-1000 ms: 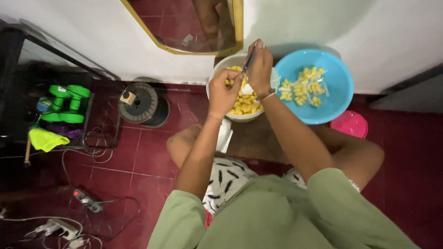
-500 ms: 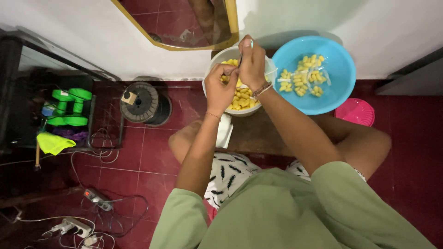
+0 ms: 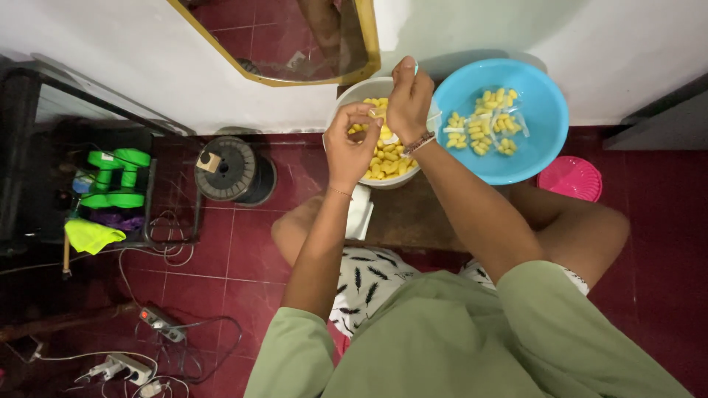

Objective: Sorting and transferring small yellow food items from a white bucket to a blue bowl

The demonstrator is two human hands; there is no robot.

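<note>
My left hand hovers over a white bowl of small yellow pieces, thumb and forefinger pinched on what looks like one yellow piece. My right hand is right beside it, fingers closed on something thin and clear, apparently a small plastic bag; its shape is hard to make out. To the right, touching the white bowl, a blue bowl holds several small clear bags filled with the yellow pieces. Both bowls rest on a low dark board in front of my knees.
A pink basket lies right of the blue bowl. A gold-framed mirror leans on the white wall. To the left are a wire spool, green dumbbells on a black rack, and power strips with cables on the red tiles.
Both hands have stayed over the white bowl. The dark utensil seen in my right hand a second ago no longer shows, and my left fingers now pinch close to the right hand.
</note>
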